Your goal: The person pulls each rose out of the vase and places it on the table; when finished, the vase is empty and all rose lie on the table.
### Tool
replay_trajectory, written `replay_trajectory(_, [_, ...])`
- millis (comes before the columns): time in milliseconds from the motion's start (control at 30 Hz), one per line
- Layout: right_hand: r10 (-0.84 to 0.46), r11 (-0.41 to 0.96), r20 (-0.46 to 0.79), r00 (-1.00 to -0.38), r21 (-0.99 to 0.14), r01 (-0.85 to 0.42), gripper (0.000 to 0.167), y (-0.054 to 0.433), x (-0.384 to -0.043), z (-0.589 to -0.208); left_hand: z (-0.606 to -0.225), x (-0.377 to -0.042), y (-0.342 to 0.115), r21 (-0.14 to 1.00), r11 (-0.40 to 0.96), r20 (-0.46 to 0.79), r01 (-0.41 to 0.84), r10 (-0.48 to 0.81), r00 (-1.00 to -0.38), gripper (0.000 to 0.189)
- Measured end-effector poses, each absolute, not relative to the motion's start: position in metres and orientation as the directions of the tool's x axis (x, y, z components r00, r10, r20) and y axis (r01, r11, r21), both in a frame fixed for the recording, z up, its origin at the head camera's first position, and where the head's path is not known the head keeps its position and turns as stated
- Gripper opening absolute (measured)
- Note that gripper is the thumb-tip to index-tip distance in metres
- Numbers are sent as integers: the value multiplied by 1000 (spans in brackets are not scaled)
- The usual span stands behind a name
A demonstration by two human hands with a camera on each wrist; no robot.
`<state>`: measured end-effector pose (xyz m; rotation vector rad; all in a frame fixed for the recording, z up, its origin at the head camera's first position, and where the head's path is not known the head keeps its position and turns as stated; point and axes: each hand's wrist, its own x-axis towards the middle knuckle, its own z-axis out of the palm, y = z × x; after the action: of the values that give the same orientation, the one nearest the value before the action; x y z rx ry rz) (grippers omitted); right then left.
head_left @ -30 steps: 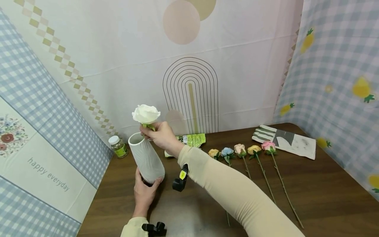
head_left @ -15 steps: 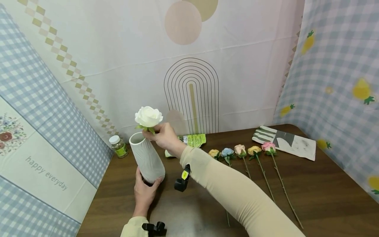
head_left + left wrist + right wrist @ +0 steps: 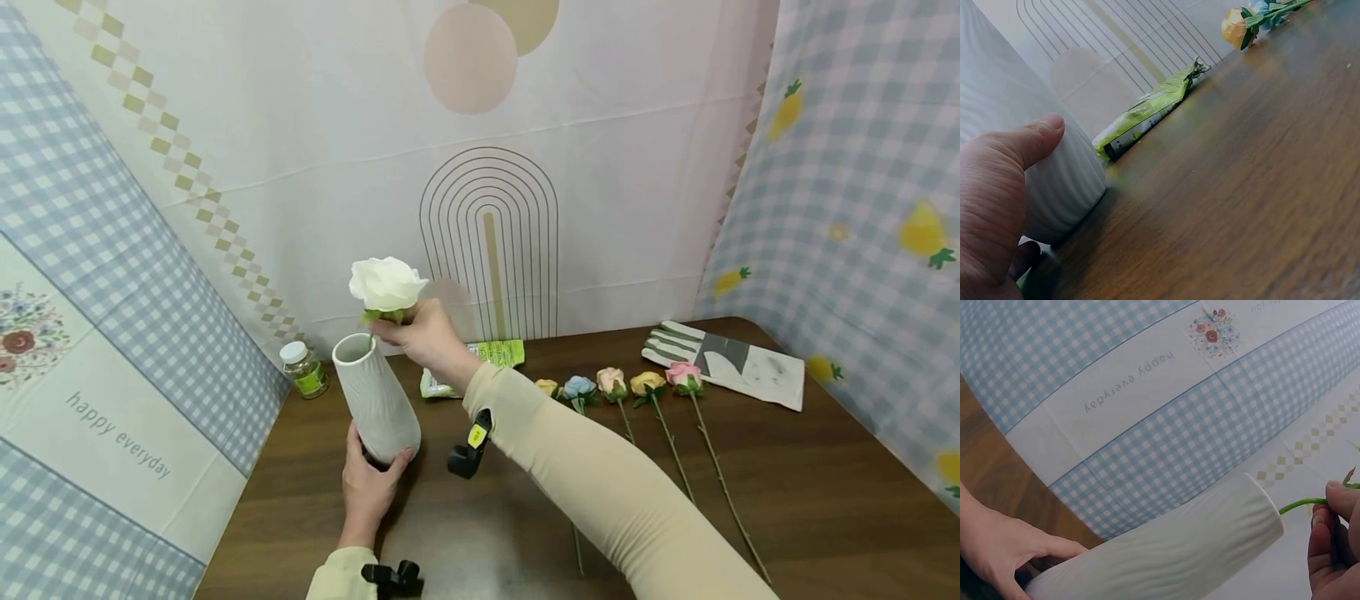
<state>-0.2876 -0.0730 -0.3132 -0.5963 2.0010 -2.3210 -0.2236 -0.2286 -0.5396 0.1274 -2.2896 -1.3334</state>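
A white ribbed vase (image 3: 378,408) leans slightly in the head view. Around its lower part, my left hand (image 3: 370,490) grips it, with the thumb (image 3: 1044,134) lying along the side in the left wrist view. Just above the vase mouth, my right hand (image 3: 427,337) pinches a white artificial rose (image 3: 386,283) below its bloom. The green stem (image 3: 1300,503) runs from these fingers into the vase opening, as the right wrist view shows. Inside the vase, the lower stem is hidden.
Several artificial roses, including a pink one (image 3: 684,375) and a blue one (image 3: 579,388), lie on the wooden table (image 3: 465,533). A glove (image 3: 727,362) lies behind them. Near the back are a green packet (image 3: 501,353) and a lidded jar (image 3: 303,369).
My right hand and the white rose have shifted slightly right and up, and a bit of stem now shows at the vase mouth. The left hand keeps its grip on the vase.
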Motion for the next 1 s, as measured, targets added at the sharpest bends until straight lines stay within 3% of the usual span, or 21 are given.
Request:
replay_trajectory(233, [-254, -302, 336, -907, -918, -255, 28, -64, -291, -300, -539, -224, -228, 843, 515, 354, 155, -314, -881, 103])
replay_trajectory(533, [-230, -230, 345, -910, -928, -293, 20, -43, -289, -288, -539, -224, -228, 843, 516, 350, 152, -312, -883, 102])
replay_trajectory(767, [-264, -242, 339, -903, -930, -278, 24, -42, -289, -285, -539, -224, -229, 842, 521, 338, 139, -309, -889, 102])
replay_trajectory(1000, [-212, -295, 353, -911, -912, -284, 24, -36, -290, -275, -538, -224, -229, 848, 508, 347, 150, -318, -882, 103])
